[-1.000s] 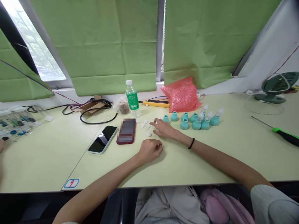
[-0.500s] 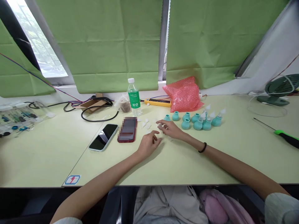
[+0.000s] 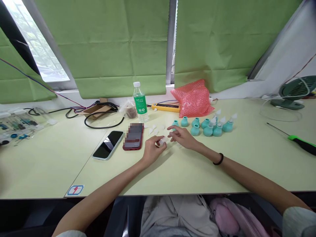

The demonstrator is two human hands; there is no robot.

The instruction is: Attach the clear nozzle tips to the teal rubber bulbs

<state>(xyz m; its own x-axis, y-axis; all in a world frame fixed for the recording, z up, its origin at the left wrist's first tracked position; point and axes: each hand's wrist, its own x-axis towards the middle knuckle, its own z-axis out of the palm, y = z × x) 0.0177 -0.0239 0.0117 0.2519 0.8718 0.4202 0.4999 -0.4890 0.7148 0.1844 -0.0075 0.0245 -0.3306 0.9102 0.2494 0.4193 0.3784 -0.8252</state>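
My left hand (image 3: 151, 148) pinches a small clear plastic tip (image 3: 162, 141) at the middle of the pale green table (image 3: 187, 168). My right hand (image 3: 182, 136) rests just right of it, fingers loosely curled toward the same tip; whether it grips it I cannot tell. Several more clear tips (image 3: 153, 129) lie scattered just behind my hands. A cluster of teal rubber bulbs (image 3: 204, 125), some fitted with clear tips, stands to the right of my right hand.
Two phones (image 3: 108, 149) (image 3: 133, 136) lie left of my hands. Behind stand a green-labelled water bottle (image 3: 140, 102), a pink bubble-wrap bag (image 3: 193, 98) and a yellow device (image 3: 165, 107). Cables (image 3: 101, 116) lie back left, a green-handled screwdriver (image 3: 297, 140) and a fan (image 3: 291, 92) to the right.
My left hand moved forward from a resting fist and took hold of a clear tip. My right hand drew back from the scattered tips toward my left hand.
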